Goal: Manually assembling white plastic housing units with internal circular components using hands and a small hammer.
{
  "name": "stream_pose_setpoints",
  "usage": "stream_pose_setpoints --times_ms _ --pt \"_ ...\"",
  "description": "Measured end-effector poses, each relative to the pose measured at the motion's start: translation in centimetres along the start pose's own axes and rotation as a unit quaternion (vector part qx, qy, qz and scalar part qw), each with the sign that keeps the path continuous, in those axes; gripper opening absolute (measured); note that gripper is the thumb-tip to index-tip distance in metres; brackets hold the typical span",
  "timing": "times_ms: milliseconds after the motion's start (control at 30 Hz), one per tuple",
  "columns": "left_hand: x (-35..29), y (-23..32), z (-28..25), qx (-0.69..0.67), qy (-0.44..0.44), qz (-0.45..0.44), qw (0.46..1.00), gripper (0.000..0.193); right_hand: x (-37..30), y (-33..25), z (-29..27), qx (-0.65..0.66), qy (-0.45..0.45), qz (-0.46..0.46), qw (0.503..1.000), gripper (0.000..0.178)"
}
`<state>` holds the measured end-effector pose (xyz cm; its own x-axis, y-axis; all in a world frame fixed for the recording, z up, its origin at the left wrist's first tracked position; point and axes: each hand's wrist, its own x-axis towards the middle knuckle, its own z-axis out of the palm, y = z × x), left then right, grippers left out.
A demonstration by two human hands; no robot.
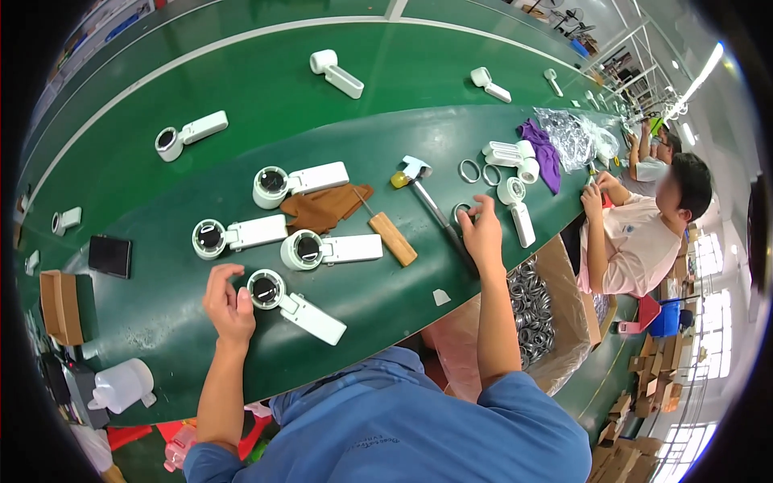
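My left hand (pixel 229 306) is beside the round, dark-centred head of a white folding handheld device (pixel 312 320), fingers loosely bent and thumb apart, with nothing seen in it. My right hand (pixel 485 237) is at a silver metal ring (pixel 460 211), which shows between thumb and fingertips. Left of that hand lies a hammer (pixel 439 208) with a long metal handle. A wooden-handled awl (pixel 392 237) rests by a brown cloth (pixel 328 208). More of the white devices lie around it: one behind (pixel 299 183), one at left (pixel 241 234), one in the middle (pixel 334 249).
Two loose rings (pixel 481 172), more white devices (pixel 519 213) and a purple cloth (pixel 540 153) lie at right. A lined carton (pixel 564 354) of metal rings stands below the table edge. A co-worker (pixel 636 233) sits at right. A plastic jug (pixel 122 385) stands at left.
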<state>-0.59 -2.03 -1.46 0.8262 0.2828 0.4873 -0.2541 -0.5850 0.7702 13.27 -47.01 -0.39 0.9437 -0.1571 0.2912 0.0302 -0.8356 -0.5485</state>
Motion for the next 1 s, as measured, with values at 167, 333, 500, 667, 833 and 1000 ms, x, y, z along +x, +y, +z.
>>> stream_pose_setpoints --times_ms 167,333,500,667,833,1000 --pt "-0.6 -1.2 0.5 -0.07 -0.021 -0.033 0.997 0.035 0.8 0.3 -0.8 -0.035 -0.048 -0.058 0.997 0.019" --pt "-0.4 -1.1 0.4 -0.098 -0.004 -0.052 0.994 0.029 0.8 -0.6 -2.0 -0.025 -0.111 -0.106 0.988 0.016" --pt "-0.1 0.3 0.3 -0.113 0.072 -0.083 0.988 0.025 0.1 -4.2 -1.9 0.23 -0.217 -0.006 0.949 0.018" --pt "0.0 0.6 -0.6 -0.073 0.055 -0.05 0.994 0.031 -4.2 -13.8 -0.6 0.789 -0.338 0.119 0.499 0.016" --pt "0.6 0.5 -0.4 -0.023 0.035 0.21 0.977 0.037 -7.5 -20.1 3.8 0.788 -0.427 0.114 0.429 0.015" --pt "0.3 0.7 -0.4 -0.033 0.043 0.209 0.976 0.034 -8.8 -22.5 5.6 0.751 -0.479 0.113 0.441 0.019"
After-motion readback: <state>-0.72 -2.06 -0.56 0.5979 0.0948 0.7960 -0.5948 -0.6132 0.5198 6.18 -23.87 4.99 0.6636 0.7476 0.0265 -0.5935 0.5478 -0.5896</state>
